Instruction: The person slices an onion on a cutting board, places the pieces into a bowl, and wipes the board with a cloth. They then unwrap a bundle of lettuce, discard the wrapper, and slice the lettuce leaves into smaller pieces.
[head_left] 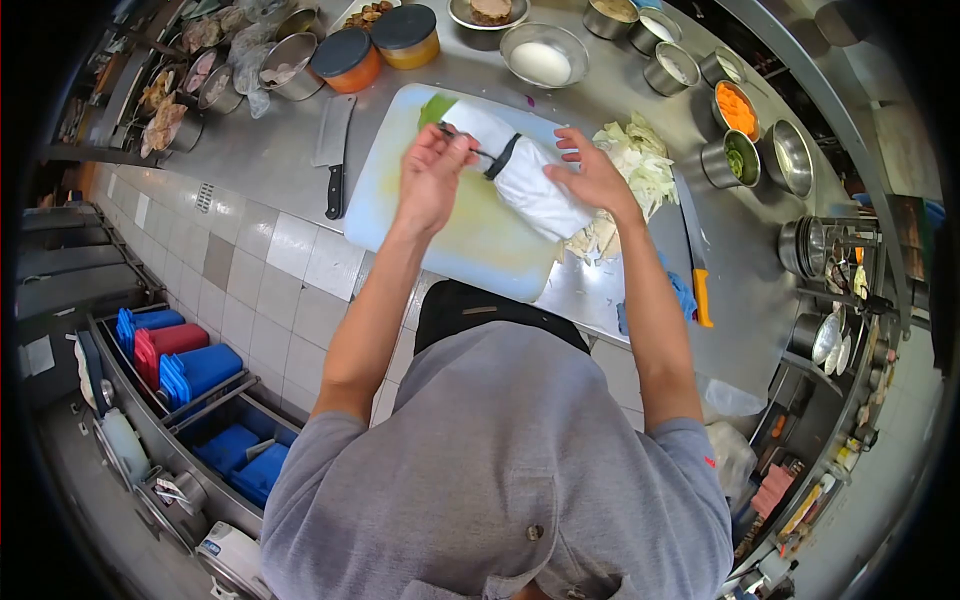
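A white cloth-like bundle (540,187) with a black band (507,155) round it lies over the cutting board (400,190). My left hand (435,175) pinches a thin dark strip that runs to the band. At the bundle's right side is my right hand (592,178), its fingers apart and its thumb near the white material. A green leaf piece (436,110) lies at the board's upper left. Shredded pale cabbage (640,165) is heaped just right of my right hand.
A cleaver (335,150) lies left of the board, and a yellow-handled knife (695,250) right of it beside a blue cloth (678,290). Lidded tubs (405,37), a bowl of white contents (541,62) and several metal containers line the counter's far side.
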